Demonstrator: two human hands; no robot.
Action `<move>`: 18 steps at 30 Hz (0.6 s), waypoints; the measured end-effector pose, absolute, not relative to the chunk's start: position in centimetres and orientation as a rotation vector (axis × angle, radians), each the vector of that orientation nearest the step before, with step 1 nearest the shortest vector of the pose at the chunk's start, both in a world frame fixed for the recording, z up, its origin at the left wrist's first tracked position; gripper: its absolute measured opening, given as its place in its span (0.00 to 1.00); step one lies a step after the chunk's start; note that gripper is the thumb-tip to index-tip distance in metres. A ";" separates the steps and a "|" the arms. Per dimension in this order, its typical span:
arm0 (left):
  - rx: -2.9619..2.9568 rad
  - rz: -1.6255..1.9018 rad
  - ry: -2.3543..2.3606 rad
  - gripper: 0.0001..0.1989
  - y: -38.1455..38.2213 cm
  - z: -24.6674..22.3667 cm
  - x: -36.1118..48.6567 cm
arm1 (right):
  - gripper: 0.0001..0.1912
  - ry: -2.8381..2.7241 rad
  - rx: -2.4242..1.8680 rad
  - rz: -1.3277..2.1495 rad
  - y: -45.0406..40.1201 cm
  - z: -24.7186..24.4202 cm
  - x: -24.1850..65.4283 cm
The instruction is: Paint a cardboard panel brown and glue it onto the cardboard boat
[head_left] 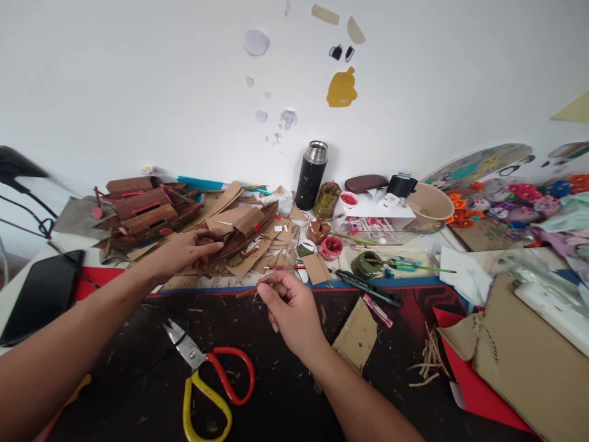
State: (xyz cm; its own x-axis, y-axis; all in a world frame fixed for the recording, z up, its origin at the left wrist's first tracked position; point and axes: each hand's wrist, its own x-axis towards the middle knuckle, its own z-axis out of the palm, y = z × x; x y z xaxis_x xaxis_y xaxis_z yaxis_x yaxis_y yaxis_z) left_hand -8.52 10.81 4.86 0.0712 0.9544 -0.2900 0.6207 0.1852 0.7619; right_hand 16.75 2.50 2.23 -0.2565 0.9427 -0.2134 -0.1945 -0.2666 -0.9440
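My left hand (202, 248) reaches to the near side of a brown model boat (251, 227), its fingers closed around something small that I cannot make out. Just over the dark mat, my right hand (288, 304) pinches a thin brown stick (248, 291) between thumb and fingers. Farther left sit more brown boat models (147, 212) with red pieces on them. Scissors (196, 359) with one red and one yellow handle lie below my hands. A cardboard piece (356, 334) rests right of my right wrist.
Paint jars (365, 264), a utility knife (368, 287) and a black flask (313, 175) stand or lie along the back. Cardboard scraps surround the boats. A phone (43, 294) is at left; large cardboard (529, 356) and twine pieces (430, 356) are at right.
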 end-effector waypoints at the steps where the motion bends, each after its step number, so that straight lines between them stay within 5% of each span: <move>1: 1.509 0.469 1.616 0.30 10.9 4.8 -8.5 | 0.18 -1.074 -1.091 1.665 2.5 2.2 16.8; 18: 1.644 0.439 1.617 0.32 10.4 4.9 -9.6 | 0.19 -1.104 -1.143 1.610 2.7 2.2 16.9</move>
